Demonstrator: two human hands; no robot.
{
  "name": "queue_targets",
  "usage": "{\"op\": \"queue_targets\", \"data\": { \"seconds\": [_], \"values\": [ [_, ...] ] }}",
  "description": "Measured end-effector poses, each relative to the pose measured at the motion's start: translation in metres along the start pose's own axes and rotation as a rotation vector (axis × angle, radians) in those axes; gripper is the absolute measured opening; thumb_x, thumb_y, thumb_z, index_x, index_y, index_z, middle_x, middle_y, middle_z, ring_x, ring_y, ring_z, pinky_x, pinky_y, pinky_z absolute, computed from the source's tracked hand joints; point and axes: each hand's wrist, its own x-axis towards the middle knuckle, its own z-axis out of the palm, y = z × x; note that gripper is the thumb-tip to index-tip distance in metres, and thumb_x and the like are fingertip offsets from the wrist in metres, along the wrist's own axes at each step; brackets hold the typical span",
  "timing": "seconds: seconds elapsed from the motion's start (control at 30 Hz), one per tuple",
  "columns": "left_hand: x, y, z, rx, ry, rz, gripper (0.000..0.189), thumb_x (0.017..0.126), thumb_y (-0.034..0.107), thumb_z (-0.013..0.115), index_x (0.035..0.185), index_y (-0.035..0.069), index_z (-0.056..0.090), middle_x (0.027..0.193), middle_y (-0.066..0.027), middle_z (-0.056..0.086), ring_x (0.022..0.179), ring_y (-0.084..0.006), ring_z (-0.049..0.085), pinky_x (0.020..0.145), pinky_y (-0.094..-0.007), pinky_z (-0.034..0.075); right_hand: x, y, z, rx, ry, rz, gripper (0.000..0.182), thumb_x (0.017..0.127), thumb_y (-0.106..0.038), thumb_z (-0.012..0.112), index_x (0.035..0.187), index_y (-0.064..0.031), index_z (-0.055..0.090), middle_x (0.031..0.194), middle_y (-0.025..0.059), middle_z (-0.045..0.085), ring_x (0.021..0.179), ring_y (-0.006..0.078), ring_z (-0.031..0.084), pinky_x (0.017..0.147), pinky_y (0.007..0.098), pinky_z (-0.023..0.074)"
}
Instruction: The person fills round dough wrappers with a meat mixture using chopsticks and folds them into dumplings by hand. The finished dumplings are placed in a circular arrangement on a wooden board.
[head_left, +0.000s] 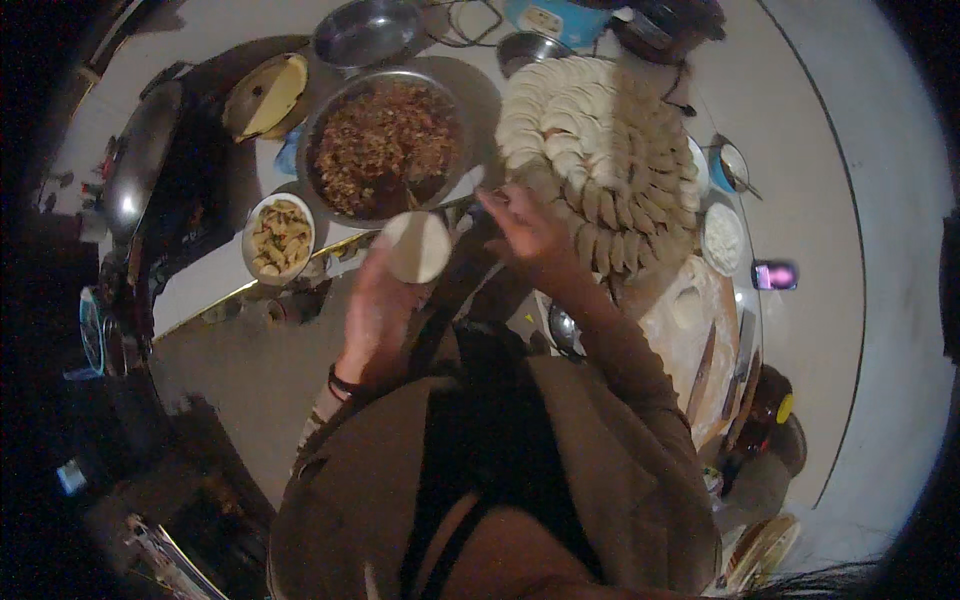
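Note:
My left hand (379, 307) holds a round, pale dough wrapper (421, 247), which lies flat across its fingers just below the rim of a large metal bowl (301, 169). Brown minced filling (386, 139) fills that bowl, and a utensil handle (411, 199) sticks out at its near side. My right hand (534, 229) hovers to the right of the wrapper, fingers partly bent and apart, with nothing visible in them. Beyond it, rows of folded dumplings (592, 142) cover a wide area, half of them in shadow.
A white bowl of cooked food (277, 240) stands on the left, near the table edge. Right of me lie a floured board (694, 367), a bowl of white powder (722, 240) and a lit phone (775, 274). A dark wok (142, 161) is at far left, an empty metal basin (367, 34) behind.

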Motion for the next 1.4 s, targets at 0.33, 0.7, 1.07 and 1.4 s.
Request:
{"op": "queue_targets", "data": {
  "seconds": [0.33,0.7,1.07,1.4],
  "values": [
    [-0.009,0.061,-0.075,-0.167,0.234,0.219,0.049,0.097,0.034,0.046,0.139,0.009,0.041,0.138,-0.0096,0.048,0.129,-0.024,0.044,0.107,-0.0402,0.036,0.09,0.006,0.128,0.274,-0.022,-0.11,0.014,0.081,-0.017,0.071,0.086,-0.0048,0.066,0.081,0.008,0.054,0.073,0.029,0.058,0.064,0.0363,0.0471],
    [0.016,0.07,-0.099,-0.453,0.191,0.157,0.048,0.097,0.031,0.044,0.138,0.007,0.042,0.136,-0.0121,0.051,0.126,-0.0272,0.048,0.108,-0.0436,0.033,0.129,0.048,0.072,0.28,0.039,0.159,0.018,0.085,-0.017,0.071,0.087,0.0002,0.067,0.083,0.0116,0.065,0.073,0.0225,0.064,0.067,0.0324,0.05],
    [0.022,0.076,-0.101,-0.398,0.27,0.203,0.054,0.095,0.035,0.048,0.14,0.006,0.04,0.138,-0.0135,0.049,0.128,-0.0282,0.047,0.108,-0.0414,0.034,0.114,0.033,0.088,0.342,-0.031,0.117,0.013,0.088,-0.014,0.068,0.093,-0.0019,0.067,0.086,0.0101,0.065,0.081,0.0258,0.065,0.072,0.0324,0.0507],
    [0.017,0.079,-0.101,-0.428,0.278,0.223,0.058,0.093,0.036,0.052,0.138,0.001,0.041,0.133,-0.0168,0.052,0.124,-0.0309,0.049,0.108,-0.0421,0.034,0.098,0.044,0.092,0.605,-0.323,0.493,0.023,0.096,-0.015,0.057,0.101,0.0064,0.066,0.097,0.0075,0.068,0.08,0.0144,0.068,0.073,0.0242,0.0505]
  ]
}}
